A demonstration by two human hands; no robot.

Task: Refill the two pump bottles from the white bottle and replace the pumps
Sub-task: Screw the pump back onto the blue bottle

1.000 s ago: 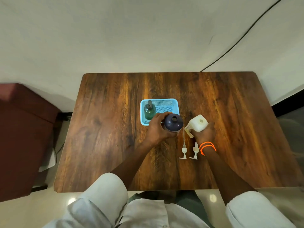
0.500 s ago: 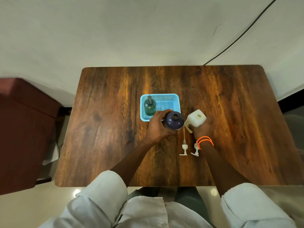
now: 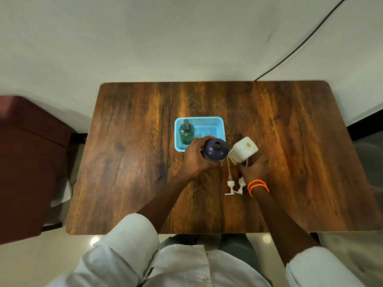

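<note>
On table (image 3: 128,162), hands round dark bottle (image 3: 215,149), white bottle (image 3: 243,150)

Counted on the one wooden table (image 3: 132,162): three bottles, namely one dark blue bottle (image 3: 215,150), one white bottle (image 3: 244,149) and one green bottle (image 3: 186,132), plus two loose white pumps (image 3: 230,184) (image 3: 240,183) and one blue basket (image 3: 219,125).

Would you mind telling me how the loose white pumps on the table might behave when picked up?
The white pumps look light, being small plastic. Their thin dip tubes would probably flex, so gripping the heads seems safer. Lying flat beside the right hand, they seem unlikely to roll.
</note>
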